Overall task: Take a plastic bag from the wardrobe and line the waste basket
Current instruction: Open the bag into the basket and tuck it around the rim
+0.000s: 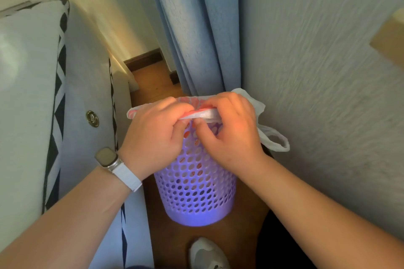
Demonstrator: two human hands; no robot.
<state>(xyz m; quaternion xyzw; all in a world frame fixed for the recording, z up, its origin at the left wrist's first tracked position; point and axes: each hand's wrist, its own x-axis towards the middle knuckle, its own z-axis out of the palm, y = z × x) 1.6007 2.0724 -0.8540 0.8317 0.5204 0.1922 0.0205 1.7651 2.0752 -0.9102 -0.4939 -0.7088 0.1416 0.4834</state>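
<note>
while the plastic bag (265,135) drapes over the rim of the purple waste basket (196,190) at centre, left hand (153,135) and right hand (229,131) pinch its near edge; a handle loop dangles at three o'clock, blue curtain (196,28) at twelve.

head view | worn on head, looks steeply down, perhaps slightly forward | close over hands (192,133) (wide-angle)

Count of things around the basket

Two hands, left hand (153,135) and right hand (229,133); one waste basket (196,194); one plastic bag (260,116); one watch (109,158) at nine o'clock; one shoe (207,254) at six; one curtain (196,28) at twelve.
</note>
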